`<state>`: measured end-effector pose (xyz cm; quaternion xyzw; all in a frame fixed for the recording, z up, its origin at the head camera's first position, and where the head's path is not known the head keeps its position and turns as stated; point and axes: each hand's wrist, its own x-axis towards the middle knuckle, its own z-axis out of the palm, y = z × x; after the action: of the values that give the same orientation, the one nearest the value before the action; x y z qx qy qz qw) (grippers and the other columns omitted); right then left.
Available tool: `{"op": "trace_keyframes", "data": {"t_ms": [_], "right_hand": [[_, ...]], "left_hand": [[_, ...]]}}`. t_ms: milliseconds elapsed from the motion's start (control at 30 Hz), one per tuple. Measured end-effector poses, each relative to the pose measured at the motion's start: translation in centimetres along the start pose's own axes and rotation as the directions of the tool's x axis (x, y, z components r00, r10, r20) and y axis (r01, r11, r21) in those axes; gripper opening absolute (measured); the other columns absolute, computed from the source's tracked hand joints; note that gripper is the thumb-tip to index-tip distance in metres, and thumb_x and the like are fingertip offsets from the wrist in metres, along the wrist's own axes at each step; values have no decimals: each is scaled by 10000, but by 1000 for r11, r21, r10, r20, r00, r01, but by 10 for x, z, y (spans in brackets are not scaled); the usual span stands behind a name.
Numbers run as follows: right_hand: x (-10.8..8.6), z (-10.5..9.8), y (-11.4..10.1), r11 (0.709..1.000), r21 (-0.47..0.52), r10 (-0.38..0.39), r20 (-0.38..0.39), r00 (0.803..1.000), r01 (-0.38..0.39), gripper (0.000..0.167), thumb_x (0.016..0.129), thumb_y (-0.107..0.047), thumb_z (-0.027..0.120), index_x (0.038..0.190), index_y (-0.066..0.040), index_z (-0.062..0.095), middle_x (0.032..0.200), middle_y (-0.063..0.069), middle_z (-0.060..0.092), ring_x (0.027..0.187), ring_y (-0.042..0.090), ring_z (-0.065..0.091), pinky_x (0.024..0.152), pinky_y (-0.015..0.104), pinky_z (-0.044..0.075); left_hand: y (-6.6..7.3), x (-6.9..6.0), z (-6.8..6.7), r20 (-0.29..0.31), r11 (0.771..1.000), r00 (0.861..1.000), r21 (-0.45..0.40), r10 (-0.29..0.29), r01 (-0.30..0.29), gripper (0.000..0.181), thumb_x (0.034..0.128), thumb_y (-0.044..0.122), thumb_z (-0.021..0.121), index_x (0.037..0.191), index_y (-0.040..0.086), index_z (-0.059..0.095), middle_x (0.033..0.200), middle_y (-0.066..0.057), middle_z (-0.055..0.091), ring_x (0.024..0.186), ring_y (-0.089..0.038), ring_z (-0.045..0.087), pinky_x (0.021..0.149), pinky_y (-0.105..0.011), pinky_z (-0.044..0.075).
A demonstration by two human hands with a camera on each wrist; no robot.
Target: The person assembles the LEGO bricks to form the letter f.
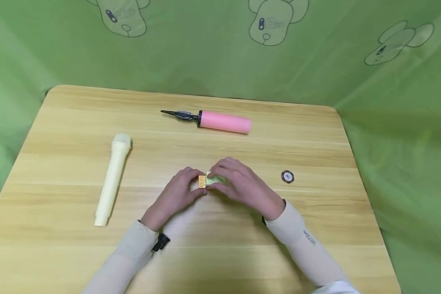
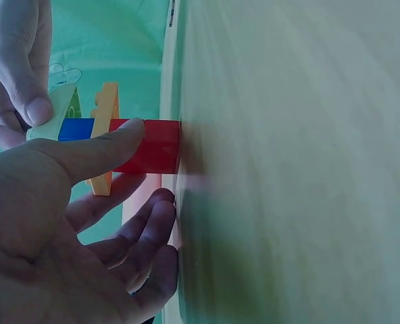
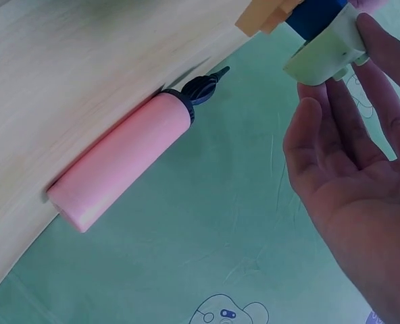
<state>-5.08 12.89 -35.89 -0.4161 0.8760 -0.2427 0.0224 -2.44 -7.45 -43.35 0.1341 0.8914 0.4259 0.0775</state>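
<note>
A small stack of toy bricks stands upright on the table, between both hands. At its foot is a red brick section [image 2: 161, 150], touching the tabletop. Above that come an orange brick [image 1: 202, 183], jutting out sideways, and a blue brick [image 2: 77, 129]. The topmost piece is a pale green curved brick [image 3: 321, 57]. My left hand [image 1: 177, 191] grips the lower part, thumb across the red section and a finger on its far side. My right hand [image 1: 242, 184] pinches the pale green brick between thumb and fingers; its fingers partly cover it in the head view.
Behind the hands lies a pink hand pump [image 1: 225, 122] with a black nozzle. A cream microphone-shaped stick [image 1: 112, 179] lies at the left. To the right is a dark-rimmed round chip [image 1: 288, 177]. Green cloth [image 1: 206, 53] hangs behind the wooden table [image 1: 213, 261].
</note>
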Motion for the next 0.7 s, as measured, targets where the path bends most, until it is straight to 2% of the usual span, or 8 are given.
{"op": "trace_keyframes", "data": {"t_ms": [167,333,700], "right_hand": [[1,-1,0,1000,9,8,-1,1000,-8,210,822,-150,838,997,-102,733,1047,-7,694,1028,152,621,917,292,527],[0,1,1,1000,-28,-11,-13,1000,11,212,823,-157,838,1003,-101,740,1048,0,697,1016,156,628,907,292,533],[-3,7,4,980,-161,-128,-41,991,120,243,832,-185,836,1031,-110,720,1075,13,688,1016,170,609,892,304,512]], "left_hand": [[1,0,0,5,1000,1000,-1,-6,6,373,837,208,832,1159,87,687,1069,-39,647,995,-221,596,894,-399,517],[1,0,0,5,1000,1000,-1,-2,2,377,841,206,829,1166,81,684,1068,-41,646,983,-220,592,883,-394,517],[1,-2,0,5,1000,1000,10,5,-5,366,841,202,828,1155,80,687,1048,-26,647,968,-196,591,880,-379,517]]}}
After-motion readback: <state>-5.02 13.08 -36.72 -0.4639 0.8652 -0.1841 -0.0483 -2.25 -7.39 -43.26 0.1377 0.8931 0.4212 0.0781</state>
